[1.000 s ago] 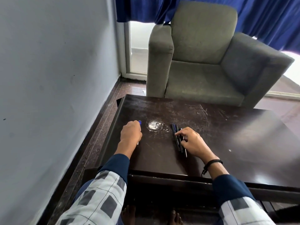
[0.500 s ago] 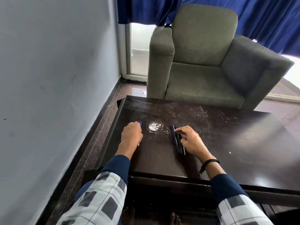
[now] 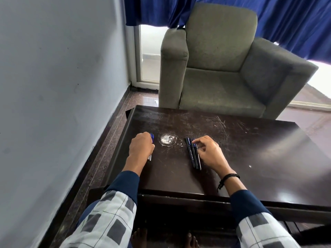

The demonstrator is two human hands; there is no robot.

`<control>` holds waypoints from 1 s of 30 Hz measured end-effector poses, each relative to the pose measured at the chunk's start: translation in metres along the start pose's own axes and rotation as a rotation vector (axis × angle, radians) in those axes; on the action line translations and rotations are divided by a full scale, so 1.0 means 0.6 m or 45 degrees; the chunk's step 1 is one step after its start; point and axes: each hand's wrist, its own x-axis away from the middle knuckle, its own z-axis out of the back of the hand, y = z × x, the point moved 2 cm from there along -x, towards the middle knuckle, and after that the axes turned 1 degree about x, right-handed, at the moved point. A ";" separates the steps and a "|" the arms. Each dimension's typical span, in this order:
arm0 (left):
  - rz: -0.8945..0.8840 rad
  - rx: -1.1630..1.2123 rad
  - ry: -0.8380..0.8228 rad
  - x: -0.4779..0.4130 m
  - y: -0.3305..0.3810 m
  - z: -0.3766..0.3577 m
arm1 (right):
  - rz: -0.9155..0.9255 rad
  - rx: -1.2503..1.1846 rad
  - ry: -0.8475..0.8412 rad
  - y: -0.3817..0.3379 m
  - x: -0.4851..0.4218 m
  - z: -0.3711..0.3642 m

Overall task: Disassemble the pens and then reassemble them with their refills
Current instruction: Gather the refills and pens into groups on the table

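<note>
Refills (image 3: pixel 152 137) left, pens (image 3: pixel 192 155) right on table (image 3: pixel 241 153) (armchair (image 3: pixel 215 72) behind).

Right half of dark wooden table (image 3: pixel 250 158) bare, open from the right and from the near edge; strip between left hand (image 3: pixel 141 146) and right hand (image 3: pixel 209 153) open, carrying only a flat white ring mark (image 3: pixel 167 139); left hand curled over blue refills (image 3: pixel 152 136) blocks the left side, wall (image 3: pixel 53 86) near beyond a strip of floor; three black pens (image 3: pixel 192 154) lie side by side just left of right hand, fingertips at the nearest one; grey armchair (image 3: pixel 220 83) closes the far edge.
</note>
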 end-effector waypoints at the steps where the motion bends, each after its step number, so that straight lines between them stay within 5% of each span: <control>1: 0.001 0.003 0.007 0.000 -0.001 0.001 | -0.002 0.005 -0.004 -0.001 0.000 -0.001; 16: -0.195 0.193 0.015 -0.006 0.015 0.038 | 0.071 0.155 0.028 -0.057 -0.006 0.006; 22: -0.224 0.005 0.068 -0.056 0.002 0.051 | 0.175 0.303 0.045 -0.091 -0.002 -0.021; 30: -0.314 -0.259 0.345 -0.154 0.006 0.022 | 0.041 0.326 0.337 -0.109 -0.044 -0.067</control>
